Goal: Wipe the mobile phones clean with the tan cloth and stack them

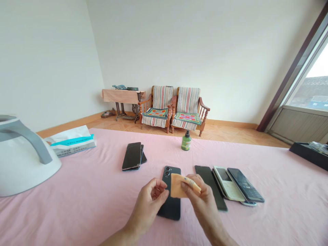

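Between the finger and thumb of my right hand (200,193) is a folded yellow wiping cloth (178,186) with faint print along its upper edge. Just left of the cloth, my left hand (152,198) is loosely closed, thumb close to the curled fingers, and nothing shows in it. Below both hands a dark phone (170,208) lies back up on the pink tablecloth, its cameras at the far end. The cloth hangs over this phone and hides part of it; I cannot tell whether they touch.
To the right lie a black phone (208,181), a white keypad phone (229,184) and a dark keypad phone (246,184). Stacked phones (132,156) are left. A green pump bottle (186,141), tissue pack (74,141), white-grey kettle (23,164) and black box (307,155) stand around.
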